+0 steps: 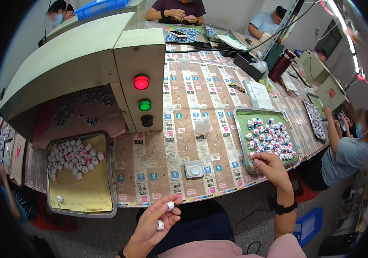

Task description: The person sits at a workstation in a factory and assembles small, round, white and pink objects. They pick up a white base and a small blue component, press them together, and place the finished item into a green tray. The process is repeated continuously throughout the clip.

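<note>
Below the worktop's [158, 167] near edge, the left hand [156, 219] pinches two small white caps [170, 206] in its fingertips. Farther, at the near right edge, the right hand [270, 165] curls over caps in the green-lined tray [240, 133].

Two trays [111, 180] [240, 137] sit on the table, each holding too many small caps to count. Two caps [170, 206] [160, 225] in the left hand [154, 225]. Two squeeze bottles [202, 125] [184, 62]. Three round machine lamps [141, 82] [145, 105] [147, 121].
</note>
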Available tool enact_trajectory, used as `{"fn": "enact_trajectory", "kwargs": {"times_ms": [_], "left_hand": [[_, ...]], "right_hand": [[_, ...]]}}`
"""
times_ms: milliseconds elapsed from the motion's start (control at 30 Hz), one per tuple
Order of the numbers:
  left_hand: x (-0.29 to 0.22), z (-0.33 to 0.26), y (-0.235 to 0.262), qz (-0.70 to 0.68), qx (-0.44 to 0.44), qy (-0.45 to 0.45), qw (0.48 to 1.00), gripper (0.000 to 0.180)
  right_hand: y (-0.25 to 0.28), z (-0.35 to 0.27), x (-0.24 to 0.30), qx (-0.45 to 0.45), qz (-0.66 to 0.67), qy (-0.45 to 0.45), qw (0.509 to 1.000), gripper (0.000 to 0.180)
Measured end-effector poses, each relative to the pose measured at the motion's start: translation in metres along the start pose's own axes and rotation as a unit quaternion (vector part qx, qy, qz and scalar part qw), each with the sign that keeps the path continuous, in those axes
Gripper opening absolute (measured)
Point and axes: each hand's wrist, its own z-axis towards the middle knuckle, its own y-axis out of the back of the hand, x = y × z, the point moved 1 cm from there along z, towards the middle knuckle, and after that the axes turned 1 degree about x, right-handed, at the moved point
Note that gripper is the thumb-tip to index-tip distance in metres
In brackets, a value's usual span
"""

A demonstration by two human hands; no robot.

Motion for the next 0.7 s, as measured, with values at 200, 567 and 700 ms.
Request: {"fn": "enact_trajectory", "kwargs": {"times_ms": [200,567,700], "left_hand": [[0.002,0.001,-0.003,0.021,0.007,0.001,1.000,0.036],[-0.001,0.000,-0.001,0.015,0.018,-0.025,0.999,0.036],[-0.002,-0.002,0.005,0.040,0.031,-0.021,0.998,0.036]], "right_hand": [[-0.046,-0.015,0.025,0.109,0.312,-0.064,0.942,0.022],[-0.096,-0.013,0.058,0.123,0.240,0.016,0.963,0.020],[-0.108,-0.007,0.062,0.087,0.158,0.089,0.980,0.018]]}}
